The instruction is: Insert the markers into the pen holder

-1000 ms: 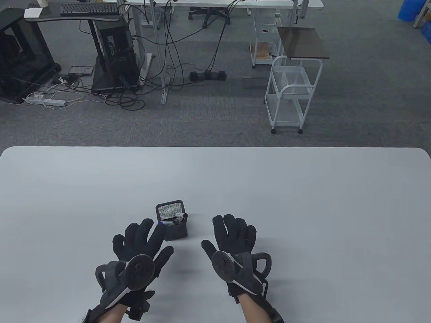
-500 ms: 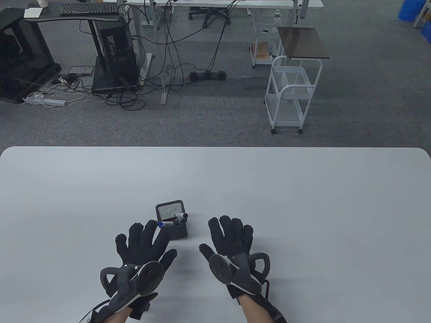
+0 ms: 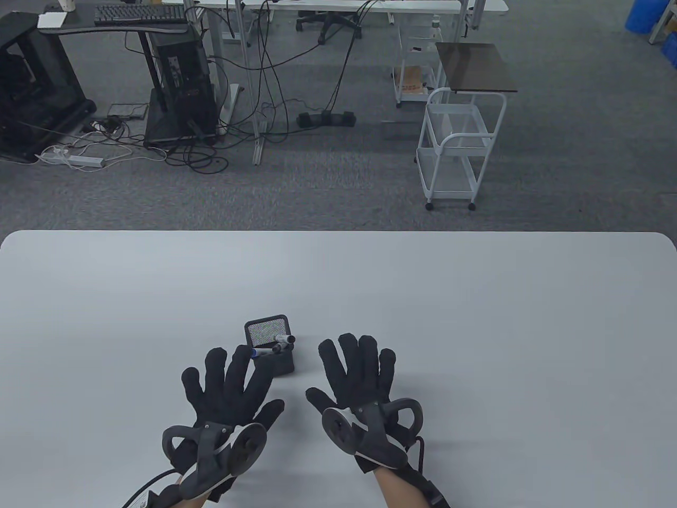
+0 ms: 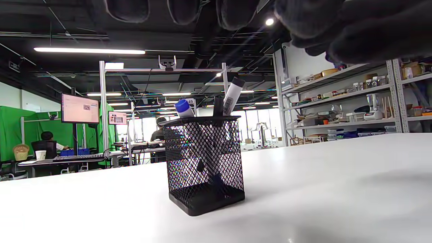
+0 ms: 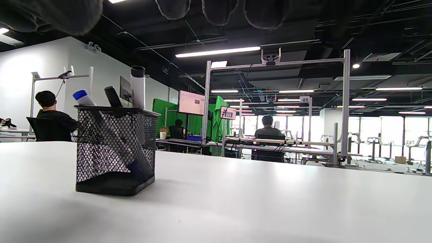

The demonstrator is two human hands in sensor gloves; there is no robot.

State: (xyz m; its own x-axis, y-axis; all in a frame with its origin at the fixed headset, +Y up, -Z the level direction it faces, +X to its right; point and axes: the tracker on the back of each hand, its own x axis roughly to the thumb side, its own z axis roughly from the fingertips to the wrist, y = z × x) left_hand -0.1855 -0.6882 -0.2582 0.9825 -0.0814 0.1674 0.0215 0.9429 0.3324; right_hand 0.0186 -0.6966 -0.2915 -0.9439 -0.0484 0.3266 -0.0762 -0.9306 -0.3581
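A black mesh pen holder (image 3: 272, 349) stands on the white table (image 3: 423, 296); it also shows in the left wrist view (image 4: 206, 168) and the right wrist view (image 5: 113, 152). Three markers stand in it: one with a blue end (image 4: 184, 108), a black one (image 5: 113, 98) and a white one with a black end (image 4: 233, 92). My left hand (image 3: 227, 389) is open, fingers spread, just left of the holder. My right hand (image 3: 357, 375) is open, fingers spread, just right of it. Both hands are empty and neither touches the holder.
Beyond the table's far edge the floor holds a white wire cart (image 3: 457, 143), a dark side table (image 3: 473, 66), a desk with a computer tower (image 3: 180, 79) and loose cables (image 3: 254, 121).
Both hands have drawn back slightly toward the near edge and flattened with fingers spread. The holder and markers have not moved.
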